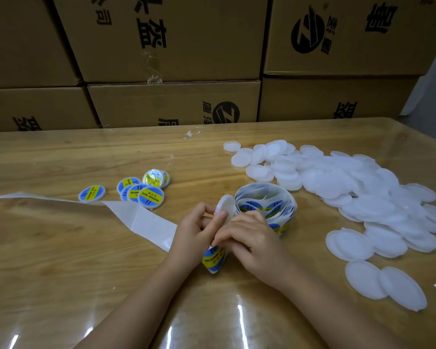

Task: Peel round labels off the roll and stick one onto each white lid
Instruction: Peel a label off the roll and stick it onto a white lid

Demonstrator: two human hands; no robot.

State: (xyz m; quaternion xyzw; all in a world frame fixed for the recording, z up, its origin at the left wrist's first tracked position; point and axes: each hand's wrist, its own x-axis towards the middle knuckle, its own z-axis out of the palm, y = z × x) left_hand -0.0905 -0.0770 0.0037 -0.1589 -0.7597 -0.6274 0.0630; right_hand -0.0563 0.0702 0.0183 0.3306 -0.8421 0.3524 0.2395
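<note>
A loose roll of round blue-and-yellow labels (266,202) stands on the table's middle. My left hand (195,233) grips a white lid (223,207) tilted on edge beside the roll. My right hand (249,238) pinches the label strip (213,258), where a blue and yellow label curls below both hands. A big heap of bare white lids (350,182) spreads over the right side. Several labelled lids (141,191) lie to the left.
Empty white backing paper (136,217) trails left across the wooden table (61,273), which has a glossy clear cover. Stacked cardboard boxes (171,59) wall off the far edge. A small paper scrap (191,134) lies by the boxes.
</note>
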